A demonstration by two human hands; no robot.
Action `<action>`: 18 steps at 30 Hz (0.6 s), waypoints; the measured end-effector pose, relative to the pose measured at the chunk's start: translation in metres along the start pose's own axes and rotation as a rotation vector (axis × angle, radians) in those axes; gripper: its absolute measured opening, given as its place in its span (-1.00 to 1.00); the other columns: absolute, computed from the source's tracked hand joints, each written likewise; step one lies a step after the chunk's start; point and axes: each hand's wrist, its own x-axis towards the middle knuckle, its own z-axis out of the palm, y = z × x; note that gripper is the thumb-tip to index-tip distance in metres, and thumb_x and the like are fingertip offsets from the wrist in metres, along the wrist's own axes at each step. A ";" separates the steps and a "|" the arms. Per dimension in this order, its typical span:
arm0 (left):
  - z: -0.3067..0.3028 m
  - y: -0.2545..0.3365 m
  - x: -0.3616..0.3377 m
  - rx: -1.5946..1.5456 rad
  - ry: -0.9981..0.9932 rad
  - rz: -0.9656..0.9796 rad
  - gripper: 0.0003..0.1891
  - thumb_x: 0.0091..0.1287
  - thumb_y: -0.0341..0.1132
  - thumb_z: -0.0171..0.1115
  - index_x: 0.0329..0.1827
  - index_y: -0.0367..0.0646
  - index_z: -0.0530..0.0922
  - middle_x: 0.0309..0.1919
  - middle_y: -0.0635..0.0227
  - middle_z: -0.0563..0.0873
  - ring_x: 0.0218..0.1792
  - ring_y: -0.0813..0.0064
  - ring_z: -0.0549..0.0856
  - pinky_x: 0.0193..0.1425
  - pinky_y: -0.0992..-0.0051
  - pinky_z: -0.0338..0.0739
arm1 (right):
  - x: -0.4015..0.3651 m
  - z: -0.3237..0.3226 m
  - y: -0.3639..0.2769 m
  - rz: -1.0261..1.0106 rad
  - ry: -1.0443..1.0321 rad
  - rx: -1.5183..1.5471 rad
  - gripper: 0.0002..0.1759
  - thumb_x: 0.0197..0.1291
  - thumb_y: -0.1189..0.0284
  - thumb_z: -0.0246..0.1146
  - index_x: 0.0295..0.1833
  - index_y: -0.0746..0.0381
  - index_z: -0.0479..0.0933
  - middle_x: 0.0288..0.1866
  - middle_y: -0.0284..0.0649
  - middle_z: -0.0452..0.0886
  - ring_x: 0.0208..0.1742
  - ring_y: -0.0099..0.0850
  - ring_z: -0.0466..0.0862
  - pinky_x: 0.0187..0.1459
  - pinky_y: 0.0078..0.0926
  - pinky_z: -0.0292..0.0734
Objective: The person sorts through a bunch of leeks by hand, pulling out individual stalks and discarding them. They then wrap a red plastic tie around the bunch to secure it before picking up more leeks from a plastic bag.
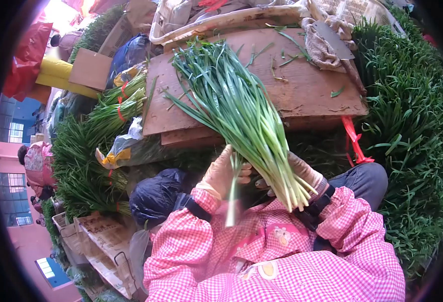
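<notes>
A loose bunch of garlic chives [241, 105] slants from a brown board [322, 88] down toward my lap, leaves on the board and pale stems at the near end. My right hand [306, 172], in a light glove, is closed round the stem end from the right side, its fingers partly hidden under the bunch. At the left of the bunch, my gloved left hand [221, 173] is closed on a few separate chive stalks [233, 196], whose white ends hang down, slightly blurred.
Heaped chives [407, 151] rise on my right. Tied bundles [123, 103] with red bands lie on the left. Behind the board is a white plastic crate [231, 21]; a cleaver [332, 40] and cloth [322, 50] lie on its right. A dark plastic bag [156, 194] sits by my left arm.
</notes>
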 end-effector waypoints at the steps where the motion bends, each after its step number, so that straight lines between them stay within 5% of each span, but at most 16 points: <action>1: 0.012 0.003 -0.008 -0.074 -0.091 0.021 -0.32 0.20 0.29 0.02 0.07 -0.17 0.45 -0.12 0.13 0.62 -0.11 0.25 0.62 -0.06 0.13 0.54 | 0.002 0.001 0.002 -0.008 0.004 -0.016 -0.38 0.08 0.14 0.31 0.14 0.32 0.40 -0.05 -0.07 0.60 -0.11 -0.20 0.65 -0.20 -0.26 0.67; 3: 0.023 0.003 -0.019 -0.227 -0.267 0.069 -0.22 0.13 0.35 0.04 0.15 -0.17 0.41 -0.02 0.17 0.59 -0.01 0.23 0.58 0.04 0.06 0.49 | 0.018 0.022 0.007 -0.164 0.150 -0.270 -0.46 0.10 0.18 0.32 0.09 0.27 0.41 -0.18 -0.24 0.60 -0.28 -0.39 0.63 -0.22 -0.50 0.63; 5: 0.012 -0.013 -0.016 -0.094 -0.221 0.106 -0.13 0.03 0.39 0.09 0.27 -0.09 0.33 0.15 0.24 0.50 0.14 0.24 0.49 0.19 0.02 0.37 | 0.015 0.057 0.022 -0.332 0.192 -0.513 -0.43 0.12 0.18 0.31 0.16 0.23 0.35 -0.11 -0.24 0.58 -0.21 -0.41 0.62 -0.22 -0.52 0.60; 7: 0.025 -0.022 -0.027 -0.104 -0.225 0.191 -0.16 0.06 0.31 0.16 0.32 -0.04 0.28 0.21 0.24 0.45 0.18 0.24 0.46 0.23 0.08 0.37 | 0.024 0.043 0.027 -0.338 0.245 -0.887 -0.35 0.12 0.16 0.29 0.23 0.24 0.26 0.04 -0.13 0.52 0.04 -0.31 0.55 0.04 -0.40 0.46; 9: 0.025 -0.029 -0.029 -0.369 -0.281 0.140 -0.16 0.05 0.24 0.23 0.34 -0.03 0.24 0.23 0.21 0.42 0.20 0.19 0.45 0.26 0.11 0.37 | 0.029 0.056 0.032 -0.492 0.300 -1.374 -0.29 0.08 0.10 0.28 0.23 0.29 0.25 0.06 -0.03 0.51 0.08 -0.18 0.52 0.10 -0.35 0.40; 10: 0.027 -0.032 -0.031 -0.461 -0.310 0.145 -0.15 0.05 0.25 0.22 0.34 -0.03 0.23 0.23 0.20 0.42 0.20 0.18 0.45 0.26 0.11 0.37 | 0.026 0.065 0.033 -0.451 0.363 -1.588 -0.32 0.14 0.18 0.26 0.29 0.25 0.23 0.09 -0.12 0.52 0.10 -0.37 0.50 0.14 -0.46 0.34; 12: 0.028 -0.035 -0.030 -0.674 -0.419 0.180 -0.25 0.14 0.17 0.22 0.31 -0.07 0.29 0.20 0.16 0.45 0.16 0.15 0.49 0.23 0.10 0.40 | 0.029 0.071 0.033 -0.409 0.441 -1.763 -0.34 0.12 0.19 0.28 0.26 0.26 0.27 0.07 -0.12 0.53 0.08 -0.40 0.51 0.11 -0.46 0.36; 15: 0.025 -0.033 -0.020 -0.814 -0.367 0.338 -0.37 0.18 0.06 0.21 0.24 -0.11 0.38 0.14 0.14 0.51 0.12 0.13 0.52 0.22 0.09 0.41 | 0.027 0.091 0.023 -0.443 0.377 -1.714 -0.37 0.05 0.28 0.35 0.21 0.29 0.34 -0.01 -0.18 0.58 0.00 -0.47 0.54 0.07 -0.49 0.40; 17: 0.019 -0.033 -0.023 -0.810 -0.390 0.355 -0.51 0.22 0.00 0.17 0.12 -0.12 0.49 0.05 0.16 0.59 0.03 0.17 0.59 0.16 0.13 0.48 | 0.027 0.082 0.016 -0.413 0.367 -1.600 -0.33 0.00 0.16 0.35 0.15 0.31 0.36 -0.02 -0.02 0.59 -0.03 -0.23 0.61 0.02 -0.40 0.44; 18: 0.014 -0.036 -0.020 -0.849 -0.450 0.357 -0.51 0.22 0.00 0.16 0.11 -0.11 0.50 0.04 0.17 0.60 0.00 0.20 0.61 0.14 0.15 0.49 | 0.031 0.073 0.016 -0.433 0.335 -1.480 -0.40 0.03 0.20 0.33 0.12 0.31 0.40 -0.04 -0.14 0.61 -0.08 -0.41 0.59 0.00 -0.48 0.44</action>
